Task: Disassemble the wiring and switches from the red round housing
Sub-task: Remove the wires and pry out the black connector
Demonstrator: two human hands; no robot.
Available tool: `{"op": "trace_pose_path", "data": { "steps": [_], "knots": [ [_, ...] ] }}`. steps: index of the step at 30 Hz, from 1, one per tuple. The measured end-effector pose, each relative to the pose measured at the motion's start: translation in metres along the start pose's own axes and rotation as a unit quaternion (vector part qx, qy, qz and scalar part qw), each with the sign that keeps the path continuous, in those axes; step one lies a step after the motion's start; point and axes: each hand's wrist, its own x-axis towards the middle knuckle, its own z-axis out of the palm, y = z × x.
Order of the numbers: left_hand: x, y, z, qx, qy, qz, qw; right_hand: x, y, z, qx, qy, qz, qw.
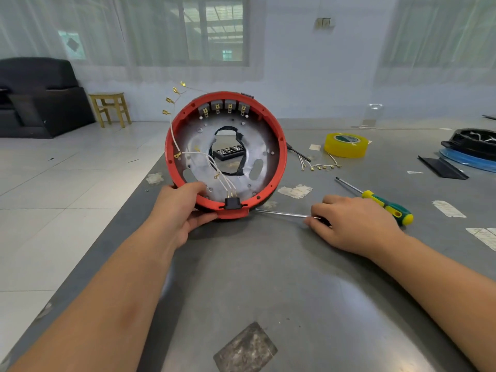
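Note:
The red round housing stands tilted on its edge on the grey table. My left hand grips its lower left rim. Inside, several grey switches sit along the top. White wires run from a black connector at the bottom rim, and some loose ends with brass terminals stick out past the upper left. My right hand lies on the table to the right, its fingers curled round a thin metal screwdriver whose shaft points left toward the housing.
A green and yellow screwdriver lies right of my right hand. Behind it are loose removed wires, a yellow tape roll and black and blue parts at the far right. The table's left edge runs beside the housing.

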Motion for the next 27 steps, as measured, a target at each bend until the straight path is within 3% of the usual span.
{"op": "trace_pose_path", "data": {
  "steps": [8, 13, 20, 27],
  "knots": [
    [0.004, -0.005, -0.003, -0.048, 0.006, -0.005, 0.999, -0.006, 0.018, -0.006, 0.055, 0.049, -0.098, 0.993],
    [0.002, -0.006, -0.001, -0.048, 0.014, 0.034, 0.998, -0.005, -0.013, -0.011, 0.059, 0.193, -0.021, 0.979],
    [-0.001, -0.011, 0.006, -0.012, 0.024, 0.095, 0.995, 0.007, -0.06, -0.009, 0.139, 0.1, 0.125, 0.977],
    [0.006, -0.016, 0.008, 0.02, 0.012, 0.082, 0.996, 0.014, -0.086, -0.017, 0.184, 0.056, 0.148, 0.97]
  ]
}}
